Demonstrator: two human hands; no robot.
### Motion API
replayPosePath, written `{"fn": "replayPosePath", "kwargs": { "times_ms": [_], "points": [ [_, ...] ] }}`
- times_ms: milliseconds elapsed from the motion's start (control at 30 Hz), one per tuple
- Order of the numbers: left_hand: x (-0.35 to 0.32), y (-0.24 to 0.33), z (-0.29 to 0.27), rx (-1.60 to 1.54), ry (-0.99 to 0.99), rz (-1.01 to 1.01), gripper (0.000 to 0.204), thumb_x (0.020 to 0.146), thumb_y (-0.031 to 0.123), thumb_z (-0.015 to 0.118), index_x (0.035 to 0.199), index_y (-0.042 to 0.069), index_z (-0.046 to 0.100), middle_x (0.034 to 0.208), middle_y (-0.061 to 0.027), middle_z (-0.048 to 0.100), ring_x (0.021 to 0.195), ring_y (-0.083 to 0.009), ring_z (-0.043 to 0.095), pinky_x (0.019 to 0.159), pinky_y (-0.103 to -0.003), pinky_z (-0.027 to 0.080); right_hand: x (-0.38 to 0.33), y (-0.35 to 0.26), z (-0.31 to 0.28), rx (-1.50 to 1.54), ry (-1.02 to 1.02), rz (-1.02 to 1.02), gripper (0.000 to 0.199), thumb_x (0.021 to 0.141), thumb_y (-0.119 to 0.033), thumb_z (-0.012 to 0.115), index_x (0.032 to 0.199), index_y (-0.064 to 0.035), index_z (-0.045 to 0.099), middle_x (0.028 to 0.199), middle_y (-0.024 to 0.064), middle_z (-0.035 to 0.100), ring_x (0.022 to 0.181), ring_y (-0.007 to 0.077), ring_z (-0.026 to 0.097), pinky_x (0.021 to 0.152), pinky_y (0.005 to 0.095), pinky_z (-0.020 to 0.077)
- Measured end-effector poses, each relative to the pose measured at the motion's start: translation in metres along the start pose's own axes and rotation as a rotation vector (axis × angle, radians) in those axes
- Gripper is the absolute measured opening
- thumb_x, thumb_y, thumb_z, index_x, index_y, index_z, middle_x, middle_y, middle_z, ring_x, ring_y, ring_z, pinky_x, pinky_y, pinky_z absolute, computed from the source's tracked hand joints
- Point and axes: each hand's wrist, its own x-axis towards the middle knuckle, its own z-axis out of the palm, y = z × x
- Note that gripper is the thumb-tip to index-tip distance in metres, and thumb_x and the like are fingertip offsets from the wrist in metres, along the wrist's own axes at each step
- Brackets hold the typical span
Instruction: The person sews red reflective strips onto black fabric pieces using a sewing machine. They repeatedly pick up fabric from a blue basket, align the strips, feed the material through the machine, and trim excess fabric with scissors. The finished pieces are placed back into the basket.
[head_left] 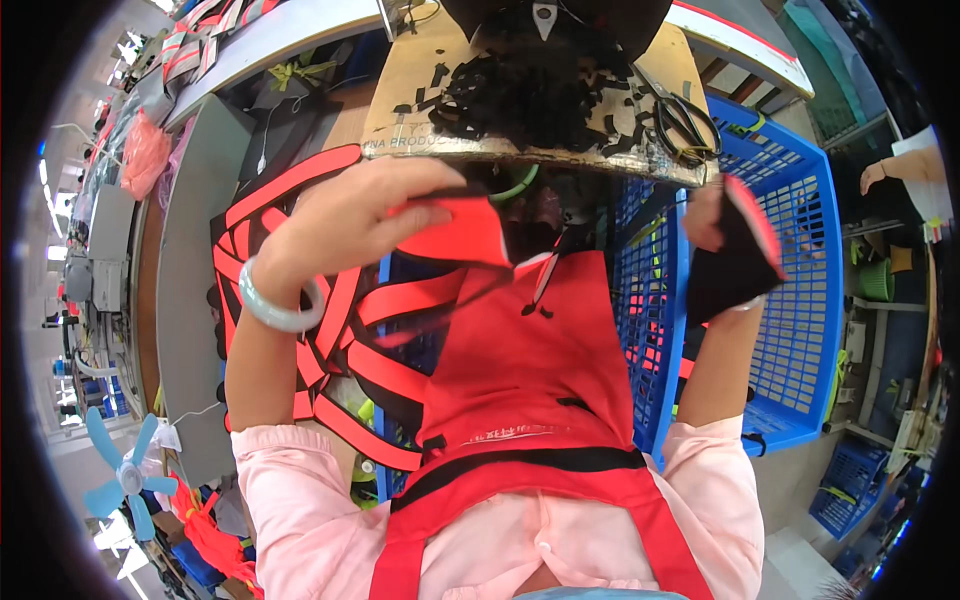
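My left hand [350, 215], with a pale bangle at the wrist, is closed on a red strap with black edges [465, 232], in front of the worktable. On the right, above a blue basket, my right hand [704, 217] grips a black fabric band with a red face [738, 250]. This band is blurred by motion and hides part of the hand. Whether the two pieces are joined cannot be told. Many red straps with black borders [385, 445] lie heaped to the left of my lap, below my left forearm. A red apron [530, 350] covers my lap.
Black scraps [520, 95] are strewn over the wooden worktable [400, 135], around a dark machine [560, 25]. Black-handled scissors [685, 128] lie at its right corner. A blue plastic basket [815, 330] stands on my right. Another person's hand [880, 175] shows at far right.
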Motion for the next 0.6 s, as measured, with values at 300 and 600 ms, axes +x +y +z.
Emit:
{"fn": "replayPosePath", "kwargs": {
  "times_ms": [300,600],
  "points": [
    [-0.067,0.049,0.017,0.206,-0.011,-0.001,0.02,0.075,0.001,0.066,0.094,0.007,0.065,0.086,-0.0081,0.059,0.084,-0.0293,0.053,0.081,-0.038,0.039,-0.072,-0.087,-0.027,-0.442,0.417,-0.244,0.034,0.102,-0.031,0.052,0.08,-0.0069,0.062,0.063,-0.0029,0.052,0.051,0.0053,0.043,0.048,0.0216,0.0306],
    [-0.093,0.102,0.1,0.614,0.395,0.316,0.041,0.066,0.01,0.065,0.105,0.022,0.064,0.102,0.0019,0.052,0.079,-0.0173,0.05,0.067,-0.032,0.043,-0.103,-0.061,0.061,-0.956,-0.196,-0.034,0.019,0.089,-0.011,0.062,0.075,0.0013,0.064,0.063,0.008,0.056,0.055,0.0138,0.052,0.053,0.0281,0.041]
  ]
}}
